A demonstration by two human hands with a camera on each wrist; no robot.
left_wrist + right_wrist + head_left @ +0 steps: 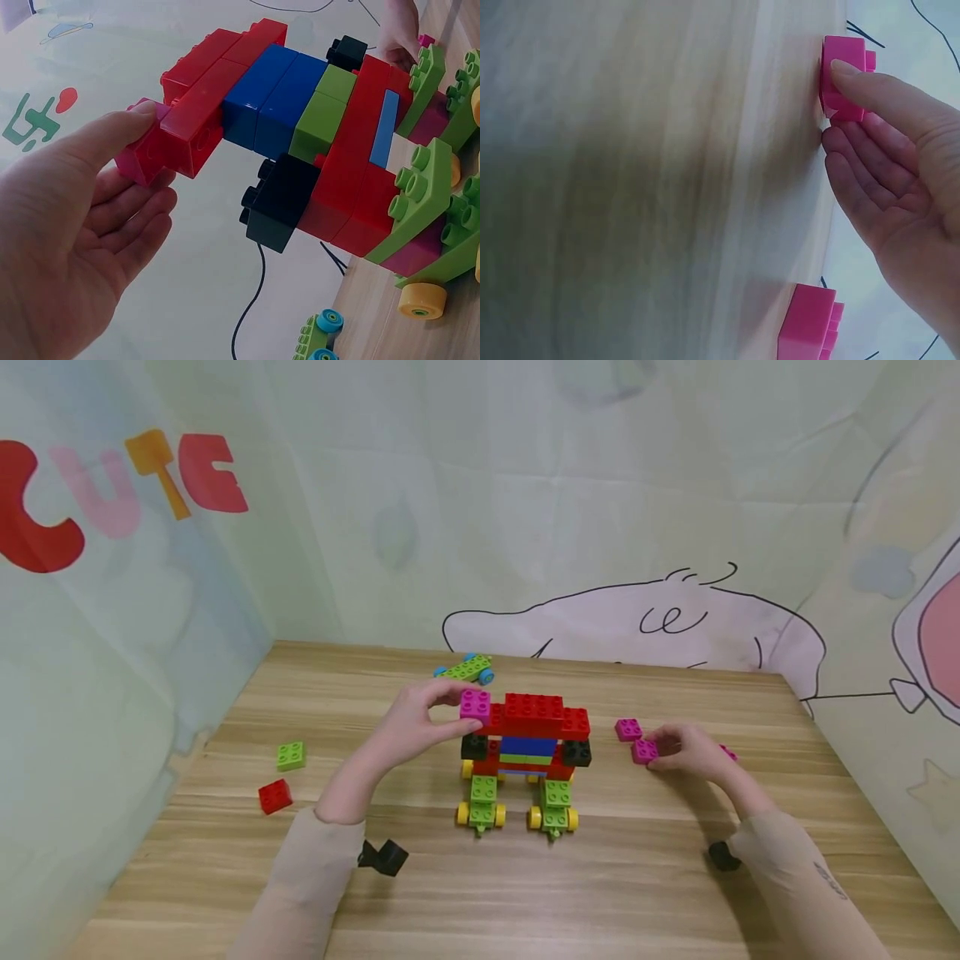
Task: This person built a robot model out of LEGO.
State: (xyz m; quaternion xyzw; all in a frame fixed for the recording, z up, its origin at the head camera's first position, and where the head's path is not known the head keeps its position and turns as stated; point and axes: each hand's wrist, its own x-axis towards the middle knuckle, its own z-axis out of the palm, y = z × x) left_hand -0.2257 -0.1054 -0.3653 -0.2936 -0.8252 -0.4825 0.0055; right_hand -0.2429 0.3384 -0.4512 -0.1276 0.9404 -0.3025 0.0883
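Observation:
A built figure of toy bricks stands mid-table, with a red top row (533,714), blue and green bricks in its middle, black bricks at its sides and green wheeled bases (482,810) below. My left hand (412,727) pinches a pink brick (476,704) between thumb and fingers, at the left end of the red top row. In the left wrist view that pink brick (136,159) sits against the red end brick (196,139). Over on the right, my right hand (692,750) pinches another pink brick (644,752) low at the tabletop, its studs facing up.
Close to the right hand lie a loose pink brick (628,729) and one partly hidden behind the hand (727,752). A green wheeled base (467,670) with blue wheels stands at the back. Loose green (291,756) and red (275,796) bricks lie left. Printed cloth walls border the table.

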